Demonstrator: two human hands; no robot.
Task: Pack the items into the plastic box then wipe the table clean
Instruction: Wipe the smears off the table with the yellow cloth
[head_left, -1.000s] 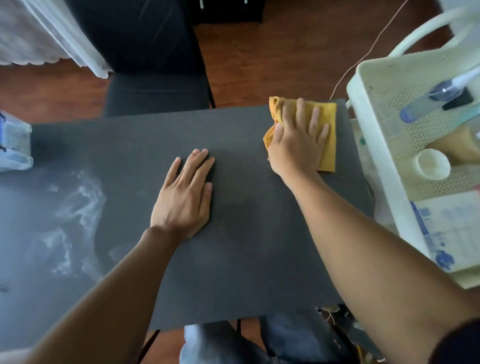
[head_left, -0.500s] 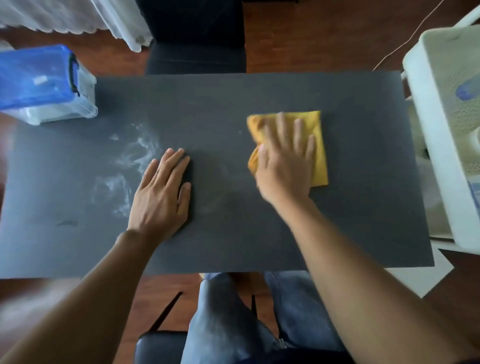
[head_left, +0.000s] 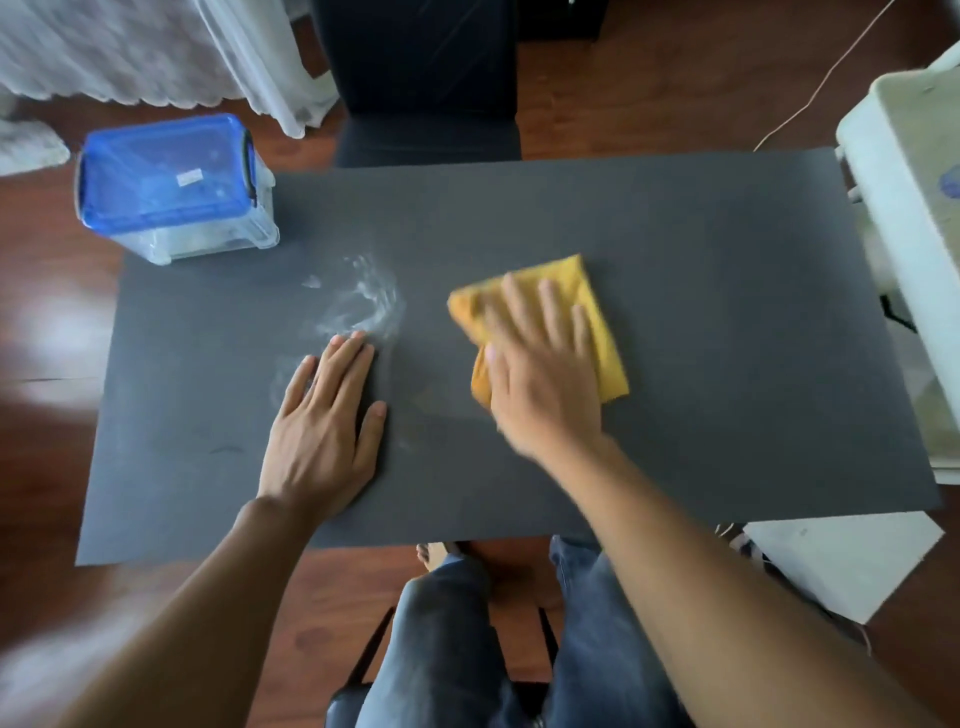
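My right hand (head_left: 540, 374) lies flat on a folded yellow cloth (head_left: 597, 317) and presses it against the dark grey table (head_left: 727, 312) near its middle. My left hand (head_left: 324, 421) rests palm down on the table, empty, fingers together. Just beyond its fingertips is a white smear (head_left: 363, 306) on the surface. A clear plastic box with a closed blue lid (head_left: 166, 176) stands at the table's far left corner, partly over the edge.
A white plastic basket (head_left: 904, 208) stands off the table's right edge. A black chair (head_left: 426, 88) sits behind the far edge, a white curtain (head_left: 156, 47) at back left. My knees in jeans (head_left: 441, 634) are under the near edge. A white sheet (head_left: 841, 561) lies low right.
My right hand has slid the yellow cloth from the table's far right corner leftward to the middle. The view has swung left, bringing the blue-lidded box into sight. My left hand stays flat.
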